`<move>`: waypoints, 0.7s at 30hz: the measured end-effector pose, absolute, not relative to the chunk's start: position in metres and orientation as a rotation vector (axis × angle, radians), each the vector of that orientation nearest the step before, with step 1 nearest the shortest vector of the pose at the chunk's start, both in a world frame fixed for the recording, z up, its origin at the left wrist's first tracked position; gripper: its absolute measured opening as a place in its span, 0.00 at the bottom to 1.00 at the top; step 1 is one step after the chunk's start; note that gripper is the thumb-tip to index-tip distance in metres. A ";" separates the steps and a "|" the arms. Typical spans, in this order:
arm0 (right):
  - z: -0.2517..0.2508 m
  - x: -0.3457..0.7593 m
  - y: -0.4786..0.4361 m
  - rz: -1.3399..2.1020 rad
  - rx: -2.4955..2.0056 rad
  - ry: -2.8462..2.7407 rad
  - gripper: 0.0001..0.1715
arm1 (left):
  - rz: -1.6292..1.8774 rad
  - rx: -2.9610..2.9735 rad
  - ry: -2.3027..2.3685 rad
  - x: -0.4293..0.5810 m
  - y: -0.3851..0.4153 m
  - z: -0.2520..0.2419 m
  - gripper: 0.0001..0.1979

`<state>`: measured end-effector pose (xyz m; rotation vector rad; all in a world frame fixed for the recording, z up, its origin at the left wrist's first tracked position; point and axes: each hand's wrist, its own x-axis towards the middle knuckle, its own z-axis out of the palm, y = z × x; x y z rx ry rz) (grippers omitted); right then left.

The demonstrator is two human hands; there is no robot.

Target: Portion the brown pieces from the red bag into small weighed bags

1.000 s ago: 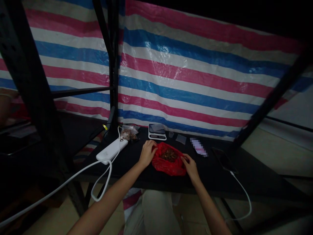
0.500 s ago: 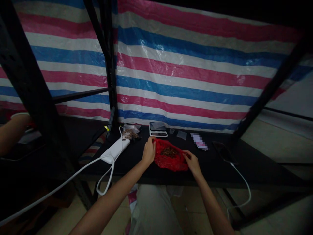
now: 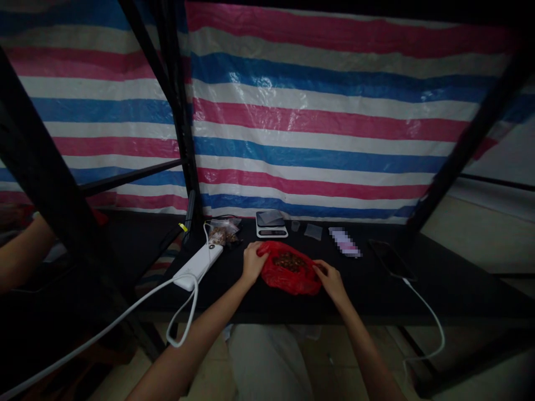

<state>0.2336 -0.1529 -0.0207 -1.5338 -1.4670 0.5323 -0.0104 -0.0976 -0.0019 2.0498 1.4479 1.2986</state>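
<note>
A red plastic bag [image 3: 292, 283] rests on the dark table in front of me, its mouth spread wide. Inside lie many small brown pieces [image 3: 289, 260], too small to name. My left hand [image 3: 253, 263] pinches the bag's left rim, fingers closed on the plastic. At the right rim, my right hand [image 3: 329, 277] grips the edge between thumb and fingers. Just behind the bag stands a white kitchen scale [image 3: 271, 225] with a clear plastic bag [image 3: 273, 216] on its top.
Left are a white power strip [image 3: 198, 267] with a looping cable and a clear bag of brown pieces [image 3: 224, 231]. Behind stand a small clear cup [image 3: 295, 225] and a flat clear bag [image 3: 313, 231]. A phone [image 3: 390, 259] charges at right. Another person's arm [image 3: 27, 253] shows far left.
My view has shifted slightly. My left hand has moved a little outward and down, and the bag's mouth looks wider, with more of the brown pieces showing.
</note>
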 end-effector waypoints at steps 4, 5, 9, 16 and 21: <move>-0.022 0.232 -0.153 0.553 -1.507 -1.471 0.16 | 1.396 2.054 1.431 -0.009 -0.100 0.003 0.10; -0.021 0.231 -0.153 0.560 -1.495 -1.457 0.16 | 1.369 2.058 1.434 -0.008 -0.101 0.003 0.10; -0.021 0.232 -0.152 0.617 -1.427 -1.352 0.18 | 1.289 1.940 1.444 -0.012 -0.096 -0.009 0.15; -0.040 0.257 -0.141 0.571 -1.457 -1.005 0.23 | 1.380 1.430 1.325 -0.023 -0.074 -0.035 0.21; -0.036 0.250 -0.077 0.450 -1.460 -1.210 0.29 | 1.399 1.284 1.539 -0.021 -0.070 -0.034 0.20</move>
